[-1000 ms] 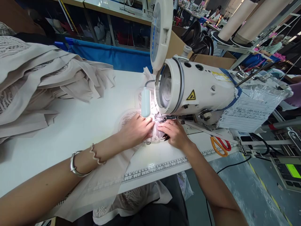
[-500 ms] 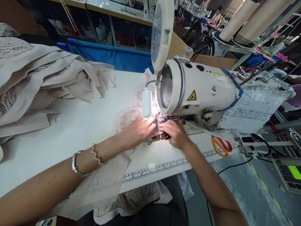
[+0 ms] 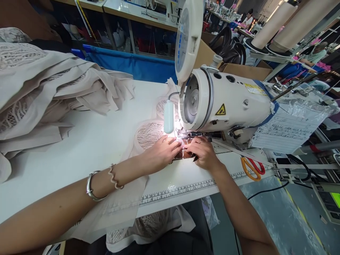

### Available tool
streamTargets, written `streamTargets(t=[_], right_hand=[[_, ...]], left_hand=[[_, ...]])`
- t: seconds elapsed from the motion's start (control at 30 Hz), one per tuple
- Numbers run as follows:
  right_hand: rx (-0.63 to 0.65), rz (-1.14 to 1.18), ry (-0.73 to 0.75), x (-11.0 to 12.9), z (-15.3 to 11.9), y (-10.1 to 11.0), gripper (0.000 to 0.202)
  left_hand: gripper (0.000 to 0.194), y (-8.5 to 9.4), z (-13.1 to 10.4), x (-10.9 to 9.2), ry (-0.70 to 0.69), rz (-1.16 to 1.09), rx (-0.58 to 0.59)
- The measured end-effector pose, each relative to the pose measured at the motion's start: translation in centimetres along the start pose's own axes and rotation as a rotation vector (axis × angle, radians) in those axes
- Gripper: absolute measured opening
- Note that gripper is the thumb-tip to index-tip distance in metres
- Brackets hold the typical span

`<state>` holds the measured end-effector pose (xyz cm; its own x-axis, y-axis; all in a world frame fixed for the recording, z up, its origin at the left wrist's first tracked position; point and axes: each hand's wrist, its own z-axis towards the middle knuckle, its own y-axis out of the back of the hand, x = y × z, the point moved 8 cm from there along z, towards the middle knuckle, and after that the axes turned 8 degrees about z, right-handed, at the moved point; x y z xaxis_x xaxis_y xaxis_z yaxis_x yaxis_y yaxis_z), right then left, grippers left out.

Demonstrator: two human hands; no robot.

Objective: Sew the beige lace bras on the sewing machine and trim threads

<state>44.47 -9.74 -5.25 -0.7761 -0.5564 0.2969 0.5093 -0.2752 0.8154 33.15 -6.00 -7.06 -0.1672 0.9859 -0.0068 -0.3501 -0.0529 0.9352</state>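
Note:
My left hand (image 3: 162,153) lies on the pale lace fabric (image 3: 148,135) beside the needle area, its fingers bent close together and pressing on the cloth. Just right of it, my right hand (image 3: 203,152) pinches something near the fabric edge; a small dark pointed tip shows under its fingers. The fingertips of both hands are close together under the head of the white sewing machine (image 3: 228,97). A small lit lamp (image 3: 169,117) hangs above my left fingers. Sheer cloth runs under my left forearm to the table's front edge.
A large heap of beige lace fabric (image 3: 53,85) covers the table's left side. Orange-handled scissors (image 3: 250,169) lie at the right, by a ruler strip (image 3: 180,191) along the front edge. More fabric (image 3: 151,226) rests on my lap. A person (image 3: 248,19) sits far behind.
My left hand has shifted slightly right and down, with its fingers flatter. My right fingers have curled in more, and a dark tip now shows below them. The whole view has shifted slightly.

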Motion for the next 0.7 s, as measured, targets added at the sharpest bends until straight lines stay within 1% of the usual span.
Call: streamTargets(t=[0.07, 0.17, 0.4, 0.5, 0.63, 0.7], right_hand=[[-0.017, 0.027, 0.023, 0.1, 0.0, 0.0, 0.027], [-0.011, 0.02, 0.032, -0.1, 0.0, -0.1, 0.034], [0.084, 0.006, -0.045, -0.7, -0.1, -0.9, 0.045], [0.053, -0.001, -0.05, -0.8, -0.1, -0.8, 0.046], [0.003, -0.024, -0.014, -0.5, 0.0, -0.4, 0.047], [-0.001, -0.026, -0.007, -0.4, 0.0, -0.4, 0.047]], left_hand=[[0.039, 0.1, 0.1, 0.2, -0.014, 0.012, -0.004], [0.04, 0.1, 0.0, 0.8, -0.007, -0.014, -0.013], [0.038, -0.1, 0.2, 2.5, -0.006, -0.025, 0.024], [0.038, -0.2, 0.3, 3.5, 0.027, -0.023, 0.053], [0.04, -0.8, 0.2, 4.8, 0.076, -0.062, 0.115], [0.036, -0.7, 0.2, 5.4, 0.102, -0.097, 0.106]])
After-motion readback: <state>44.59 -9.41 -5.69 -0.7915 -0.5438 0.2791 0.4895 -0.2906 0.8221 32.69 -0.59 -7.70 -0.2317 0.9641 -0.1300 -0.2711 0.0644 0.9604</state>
